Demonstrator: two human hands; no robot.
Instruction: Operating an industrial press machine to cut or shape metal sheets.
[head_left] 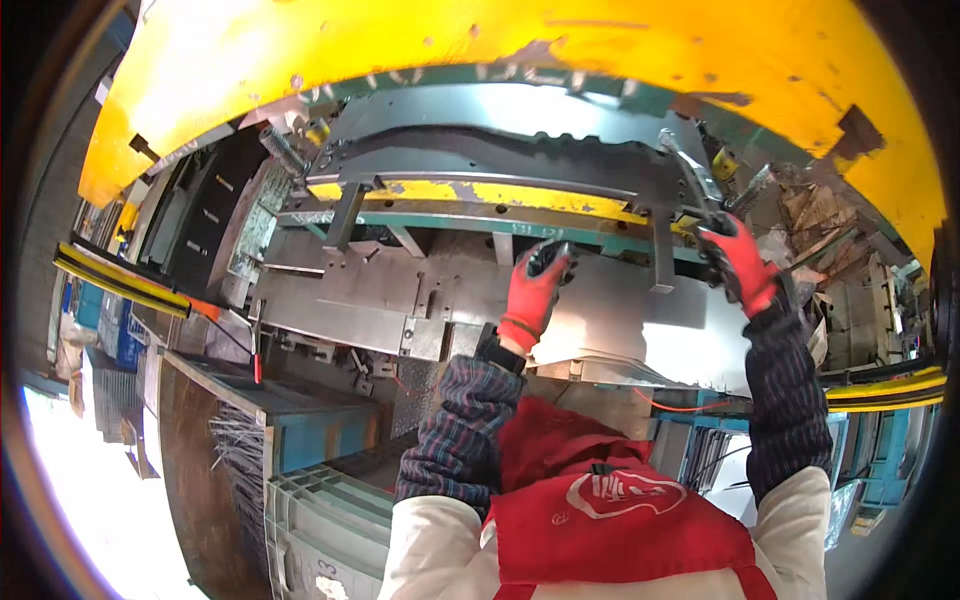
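Observation:
My left hand [537,292], in a red glove with black coated fingers, is over the near side of the press bed with its fingers curled in. What it holds, if anything, is hidden. Farther right, my right hand [738,262] is gloved alike and closed at the lower end of a slim, shiny metal tool [690,160]. The tool's far end reaches a dark metal sheet [470,150] with a wavy edge, which lies on the die. Below my hands spreads a bright flat metal sheet [610,315].
The yellow press frame [430,40] arches across the far side. A yellow-striped die bar [480,192] and two projecting metal arms [345,217] stand before the die. Yellow-black guard bars [120,280] flank both sides. At lower left is a grey-green crate [330,520].

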